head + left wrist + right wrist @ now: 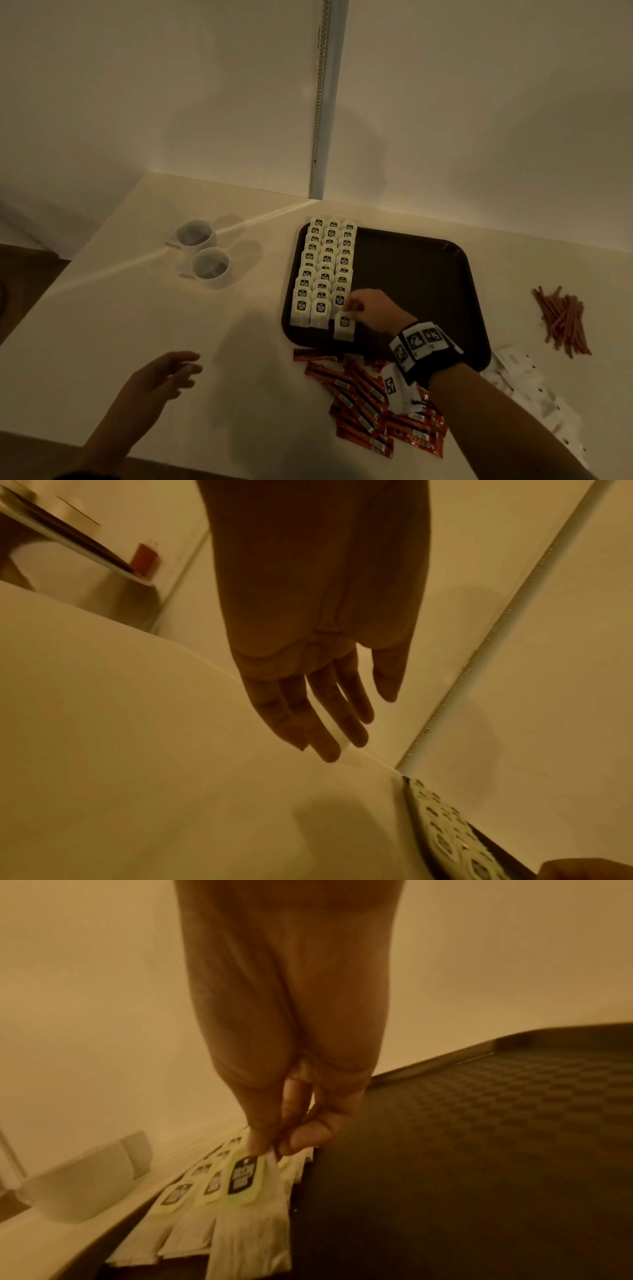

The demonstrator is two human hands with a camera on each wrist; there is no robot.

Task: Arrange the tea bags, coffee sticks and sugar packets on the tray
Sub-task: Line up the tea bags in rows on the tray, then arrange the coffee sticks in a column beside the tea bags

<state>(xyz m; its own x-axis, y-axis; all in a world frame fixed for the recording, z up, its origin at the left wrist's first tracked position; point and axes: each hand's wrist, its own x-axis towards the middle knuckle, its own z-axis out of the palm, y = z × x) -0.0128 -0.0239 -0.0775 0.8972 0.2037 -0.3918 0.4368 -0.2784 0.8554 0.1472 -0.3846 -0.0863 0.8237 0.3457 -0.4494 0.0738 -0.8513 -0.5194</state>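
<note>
A dark tray (411, 274) lies on the pale counter, its left side filled with three columns of white tea bags (325, 267). My right hand (356, 308) pinches the top edge of one more tea bag (343, 325) at the near end of the third column; the right wrist view shows thumb and fingers pinching that tea bag (246, 1191). Red coffee sticks (363, 394) lie heaped in front of the tray. White sugar packets (534, 387) lie to the right. My left hand (171, 371) hovers over the counter with fingers spread and holds nothing.
Two white cups (202, 253) stand left of the tray. A bundle of thin brown sticks (561, 318) lies at the far right. The right part of the tray (479, 1150) is bare. Walls meet in a corner behind the counter.
</note>
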